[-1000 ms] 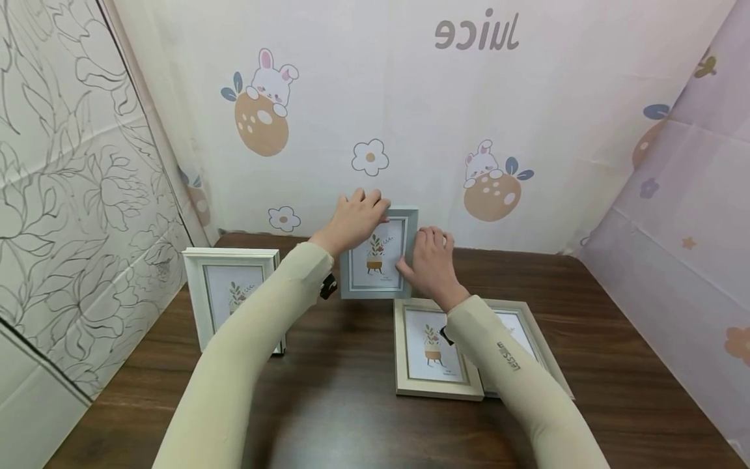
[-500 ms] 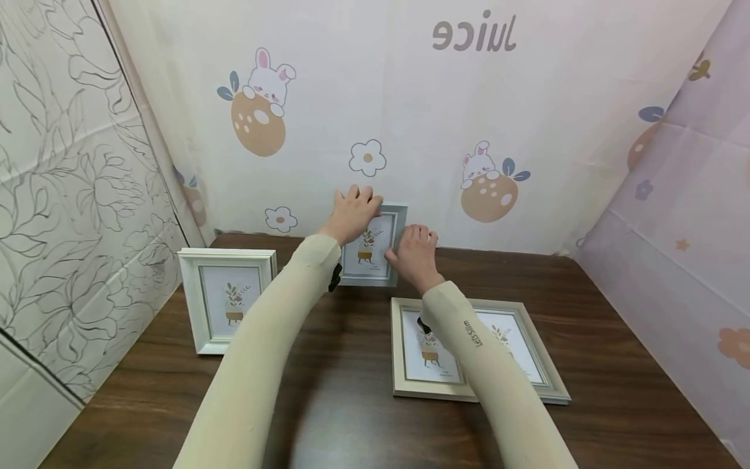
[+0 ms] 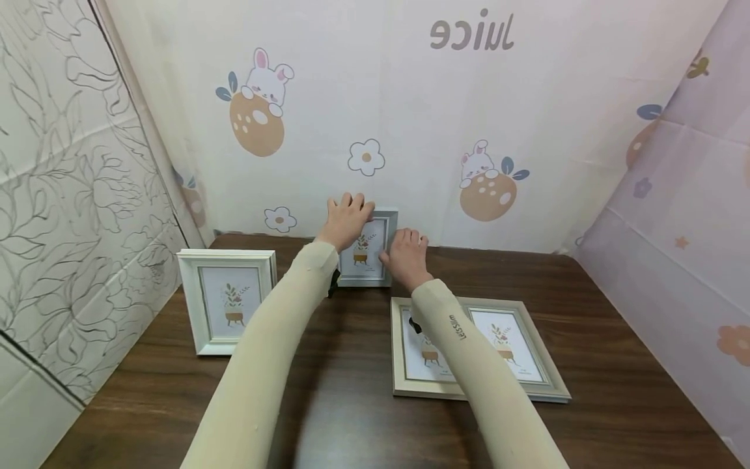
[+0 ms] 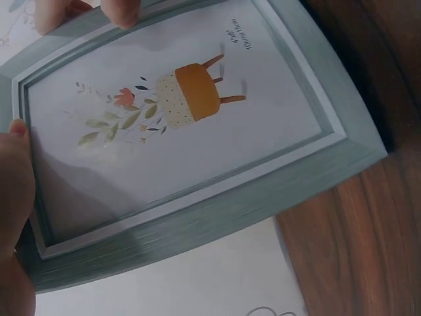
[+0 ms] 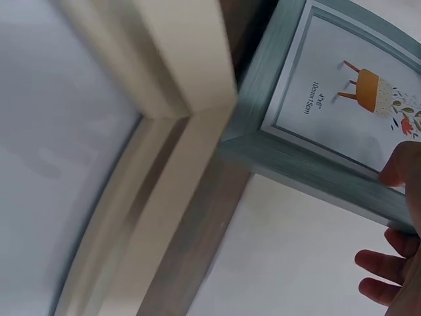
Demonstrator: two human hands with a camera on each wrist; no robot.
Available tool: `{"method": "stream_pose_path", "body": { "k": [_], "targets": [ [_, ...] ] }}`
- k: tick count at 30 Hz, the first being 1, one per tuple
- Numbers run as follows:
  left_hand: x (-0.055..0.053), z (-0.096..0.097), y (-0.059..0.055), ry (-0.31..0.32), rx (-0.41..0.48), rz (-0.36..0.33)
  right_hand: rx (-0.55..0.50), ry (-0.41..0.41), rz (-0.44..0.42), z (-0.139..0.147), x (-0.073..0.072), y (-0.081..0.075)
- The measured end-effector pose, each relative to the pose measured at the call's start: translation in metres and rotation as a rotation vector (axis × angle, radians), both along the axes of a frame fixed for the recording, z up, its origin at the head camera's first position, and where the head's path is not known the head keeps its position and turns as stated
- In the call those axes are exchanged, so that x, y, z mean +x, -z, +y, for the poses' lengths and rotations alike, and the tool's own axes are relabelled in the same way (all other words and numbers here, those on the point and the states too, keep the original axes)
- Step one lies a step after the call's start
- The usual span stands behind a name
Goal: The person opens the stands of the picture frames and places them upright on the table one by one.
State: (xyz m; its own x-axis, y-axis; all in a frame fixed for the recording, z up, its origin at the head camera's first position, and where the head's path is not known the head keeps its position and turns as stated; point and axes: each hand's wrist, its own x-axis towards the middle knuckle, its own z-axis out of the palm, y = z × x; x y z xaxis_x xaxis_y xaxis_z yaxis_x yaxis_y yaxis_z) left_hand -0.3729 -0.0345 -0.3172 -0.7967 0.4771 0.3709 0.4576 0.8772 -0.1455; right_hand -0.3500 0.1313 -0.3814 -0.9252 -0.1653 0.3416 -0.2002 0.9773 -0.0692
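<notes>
A blue-grey photo frame (image 3: 364, 247) with a potted-plant print stands upright at the back of the table, close to the patterned backdrop. My left hand (image 3: 344, 223) grips its top edge near the left corner. At the right edge, my right hand (image 3: 407, 257) holds the frame; the right wrist view shows the thumb (image 5: 400, 164) on the front and the other fingers beyond the edge. The print fills most of the left wrist view, inside the blue-grey border (image 4: 217, 217).
A white photo frame (image 3: 201, 306) stands upright at left, partly behind my left sleeve. Under my right forearm, a cream frame (image 3: 398, 345) and a beige-grey frame (image 3: 540, 352) lie side by side on the dark wooden table (image 3: 340, 391). Patterned cloth (image 3: 410, 98) hangs behind.
Both hands have moved the blue-grey frame a little left and back toward the backdrop. My right forearm has shifted left, uncovering more of the beige-grey frame. The head view has shifted slightly.
</notes>
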Motion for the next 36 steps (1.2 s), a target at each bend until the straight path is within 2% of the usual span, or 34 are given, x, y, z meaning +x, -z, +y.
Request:
{"method": "stream_pose_path", "body": {
  "k": [7,14,19,28,36],
  "targets": [
    [-0.002,0.000,0.004,0.009,0.006,0.026,-0.003,-0.006,0.008,0.001,-0.002,0.003],
    [-0.001,0.002,0.009,-0.021,0.013,0.100,-0.030,-0.003,-0.013,-0.001,-0.001,0.003],
    [0.000,0.004,0.012,-0.017,0.033,0.133,-0.073,0.009,-0.031,-0.002,0.000,0.004],
    [-0.001,0.001,0.019,-0.021,0.041,0.149,-0.093,0.004,-0.049,-0.001,-0.001,0.004],
    [-0.002,-0.001,0.024,-0.023,0.024,0.137,-0.096,0.008,-0.065,-0.001,-0.002,0.004]
  ]
}}
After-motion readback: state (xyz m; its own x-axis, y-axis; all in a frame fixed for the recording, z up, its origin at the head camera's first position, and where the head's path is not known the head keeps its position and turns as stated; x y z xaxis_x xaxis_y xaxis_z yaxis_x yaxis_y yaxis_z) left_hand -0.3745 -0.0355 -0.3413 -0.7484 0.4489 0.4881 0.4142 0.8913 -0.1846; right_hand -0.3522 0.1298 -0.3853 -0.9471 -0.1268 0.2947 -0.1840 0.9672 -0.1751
